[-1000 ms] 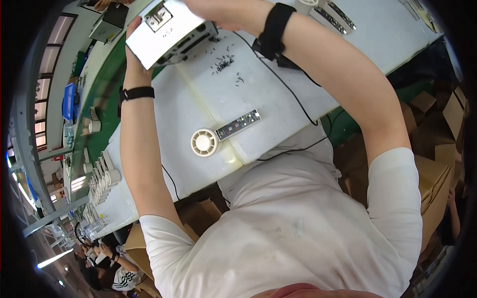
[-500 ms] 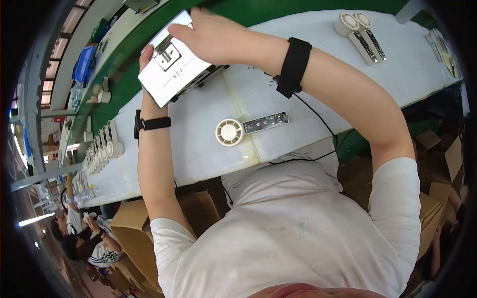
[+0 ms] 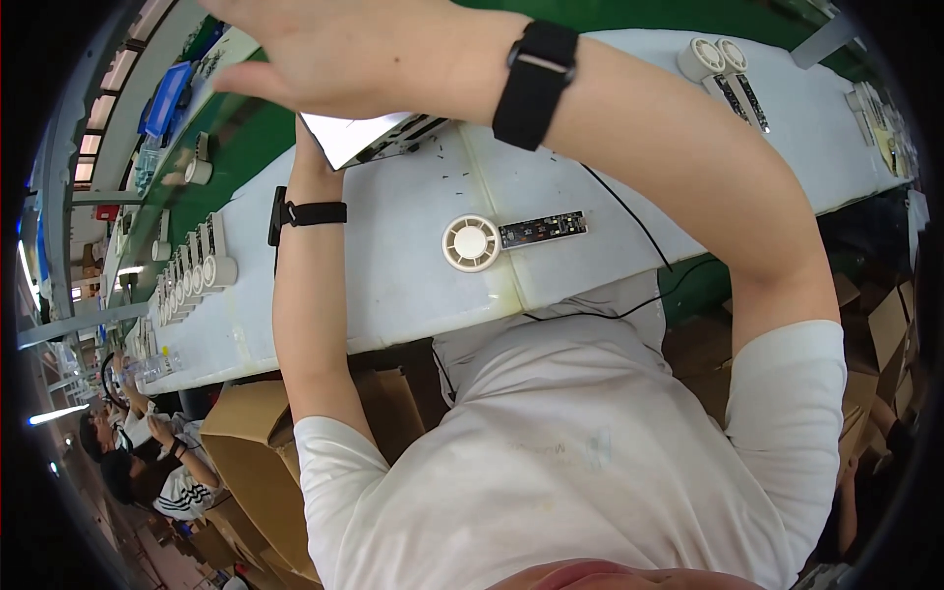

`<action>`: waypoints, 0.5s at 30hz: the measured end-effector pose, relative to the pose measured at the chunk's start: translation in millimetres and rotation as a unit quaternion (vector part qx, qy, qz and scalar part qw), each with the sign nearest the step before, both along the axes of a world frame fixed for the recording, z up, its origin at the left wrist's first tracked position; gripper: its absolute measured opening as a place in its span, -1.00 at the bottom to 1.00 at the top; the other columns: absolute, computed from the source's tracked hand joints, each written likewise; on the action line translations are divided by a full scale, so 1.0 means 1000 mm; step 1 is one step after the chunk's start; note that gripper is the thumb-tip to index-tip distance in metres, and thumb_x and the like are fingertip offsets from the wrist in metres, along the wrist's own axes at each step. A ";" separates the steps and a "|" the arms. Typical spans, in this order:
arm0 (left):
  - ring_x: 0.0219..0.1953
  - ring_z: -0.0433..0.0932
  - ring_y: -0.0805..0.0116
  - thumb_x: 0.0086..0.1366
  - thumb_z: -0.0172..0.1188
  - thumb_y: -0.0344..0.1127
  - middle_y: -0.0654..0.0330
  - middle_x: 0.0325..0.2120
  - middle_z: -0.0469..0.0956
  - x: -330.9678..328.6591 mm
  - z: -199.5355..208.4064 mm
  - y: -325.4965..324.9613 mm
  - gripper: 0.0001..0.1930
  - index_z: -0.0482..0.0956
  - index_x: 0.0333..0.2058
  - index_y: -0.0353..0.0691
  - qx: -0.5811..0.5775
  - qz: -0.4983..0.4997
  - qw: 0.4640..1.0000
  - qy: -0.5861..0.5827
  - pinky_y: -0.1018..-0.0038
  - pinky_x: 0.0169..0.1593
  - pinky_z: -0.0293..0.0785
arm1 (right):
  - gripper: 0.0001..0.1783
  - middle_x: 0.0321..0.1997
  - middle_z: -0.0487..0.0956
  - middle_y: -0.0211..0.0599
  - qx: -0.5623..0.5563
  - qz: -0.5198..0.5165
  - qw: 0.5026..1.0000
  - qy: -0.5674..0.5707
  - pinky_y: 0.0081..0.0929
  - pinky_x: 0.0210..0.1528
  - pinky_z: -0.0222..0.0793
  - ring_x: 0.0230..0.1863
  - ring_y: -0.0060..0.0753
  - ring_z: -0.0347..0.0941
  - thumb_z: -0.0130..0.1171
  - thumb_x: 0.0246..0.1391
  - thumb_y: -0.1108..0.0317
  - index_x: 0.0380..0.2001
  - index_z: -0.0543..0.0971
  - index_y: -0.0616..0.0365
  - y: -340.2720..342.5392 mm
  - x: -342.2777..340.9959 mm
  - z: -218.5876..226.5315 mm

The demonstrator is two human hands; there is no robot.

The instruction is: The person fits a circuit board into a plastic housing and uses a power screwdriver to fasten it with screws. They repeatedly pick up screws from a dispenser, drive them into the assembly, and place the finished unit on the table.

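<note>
There's the cream round plastic fan-like piece [image 3: 472, 243] with its dark circuit-board handle [image 3: 543, 229], flat on the white table [image 3: 393, 295]! Beyond it, the bare right hand [image 3: 339, 59], thumb spread, partly screens a white boxy device [image 3: 354, 141]; well right, a cream pair [image 3: 701, 61] lies side by side.

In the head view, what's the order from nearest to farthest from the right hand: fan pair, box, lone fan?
From the right hand:
1. Box: just below it in view, partly hidden.
2. Lone fan: mid-table, lower right of the hand.
3. Fan pair: farthest, table's far right.
</note>
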State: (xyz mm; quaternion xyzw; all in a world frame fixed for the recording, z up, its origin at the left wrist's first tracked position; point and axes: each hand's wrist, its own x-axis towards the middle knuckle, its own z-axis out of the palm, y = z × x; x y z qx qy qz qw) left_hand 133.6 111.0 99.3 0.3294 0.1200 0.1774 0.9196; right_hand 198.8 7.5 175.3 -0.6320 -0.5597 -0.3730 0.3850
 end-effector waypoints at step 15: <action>-0.10 0.65 0.19 0.38 0.06 0.02 0.05 -0.04 0.61 0.009 -0.038 0.062 -0.51 0.47 0.09 -0.23 0.237 -0.059 0.969 0.029 0.34 -0.05 0.65 | -0.36 0.35 0.19 0.38 -0.082 -0.019 0.992 0.095 0.13 0.41 -0.01 0.42 0.37 0.02 0.05 0.23 0.09 0.21 0.34 0.37 -0.029 0.007 -0.016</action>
